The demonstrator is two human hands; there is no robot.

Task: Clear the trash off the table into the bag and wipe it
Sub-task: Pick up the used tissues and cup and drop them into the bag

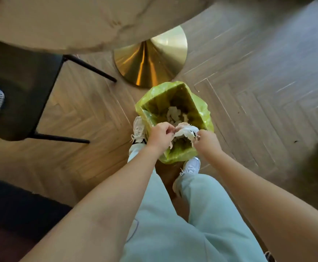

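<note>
A person stands over a bin lined with a yellow-green trash bag (204,118), both hands holding a crumpled white paper napkin (184,132) stretched between them directly above the bag's open mouth. The left hand (159,136) has its fingers curled and pinching one end of the napkin; the right hand (207,141) pinches the other end, fingers likewise curled tight. The napkin's long axis runs roughly from hand to hand, sagging slightly in the middle, and the bag's opening lies straight below the fingers, so a release from either hand would likely let the paper fall in. Neither hand is clearly nearer the opening; both hang over its near rim.

Deeper in the bag, beyond the fingertips, lie more scraps of white crumpled paper (176,114). The napkin looks thin, soft and torn at its edges; the bag is glossy, translucent plastic draped loosely over a rectangular bin. Farther beyond the fingers stands the table's flared, brushed-gold pedestal base (150,59), and above it the pale marble-look round tabletop (69,21), where faint reddish smears suggest the wiping is not yet done. A dark chair (22,82) stands off to the left of the left hand on a herringbone wood floor (249,82).
</note>
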